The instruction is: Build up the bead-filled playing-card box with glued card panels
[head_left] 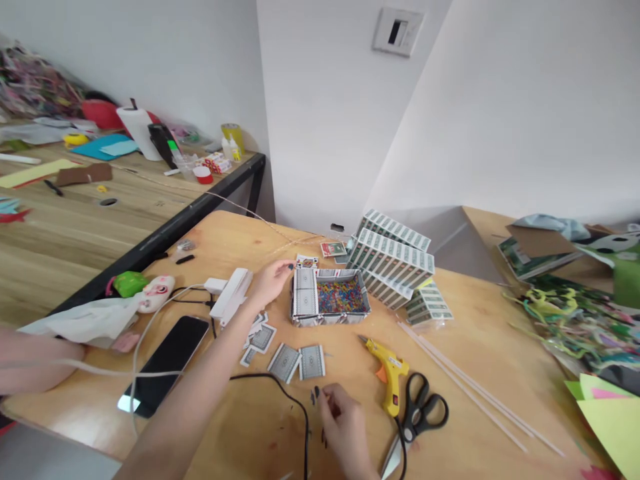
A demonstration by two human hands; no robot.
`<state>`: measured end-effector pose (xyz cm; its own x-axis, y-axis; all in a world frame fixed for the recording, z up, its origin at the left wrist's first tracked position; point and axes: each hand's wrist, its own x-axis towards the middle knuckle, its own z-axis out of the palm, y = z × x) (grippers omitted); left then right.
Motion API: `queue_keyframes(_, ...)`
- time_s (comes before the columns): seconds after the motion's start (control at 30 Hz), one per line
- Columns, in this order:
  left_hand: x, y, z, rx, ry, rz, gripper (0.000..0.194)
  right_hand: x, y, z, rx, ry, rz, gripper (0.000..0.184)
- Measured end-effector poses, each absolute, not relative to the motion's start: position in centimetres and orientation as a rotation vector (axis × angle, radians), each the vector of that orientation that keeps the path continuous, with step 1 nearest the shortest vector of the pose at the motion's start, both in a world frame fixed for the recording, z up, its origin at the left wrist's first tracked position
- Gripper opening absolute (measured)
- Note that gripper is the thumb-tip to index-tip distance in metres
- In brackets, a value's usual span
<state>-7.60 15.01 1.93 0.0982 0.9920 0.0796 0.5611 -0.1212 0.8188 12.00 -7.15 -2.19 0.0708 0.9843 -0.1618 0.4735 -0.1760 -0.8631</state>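
Card box (306, 301) sits on the worktop (480, 323), left hand (270, 283) just beside it, right hand (345, 423) curled; can't tell if either grip's holding anything. Probably light, crushable, so I'd grab both ends.

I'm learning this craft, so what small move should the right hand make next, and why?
Perhaps the right hand should pick up the nearer grey-patterned, squarish paper card: it lies just beyond that hand, and similar cards cover the left end of the rectangular, card-sided box.
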Motion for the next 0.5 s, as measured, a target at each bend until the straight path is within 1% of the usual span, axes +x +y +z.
queue_keyframes(0.13,-5.3,19.8,3.0,1.886,1.507,0.782,0.036,11.3,-7.9,-3.7,-1.704,-1.379,1.051,0.037)
queue_keyframes(0.37,1.2,26.3,2.6,2.165,1.386,0.348,0.019,10.9,-7.5,-4.6,-1.714,-1.294,1.061,0.033)
queue_keyframes(0.5,2.9,27.8,1.9,2.222,1.428,0.215,0.028,10.6,-7.5,-4.9,-1.701,-1.301,0.994,0.03)
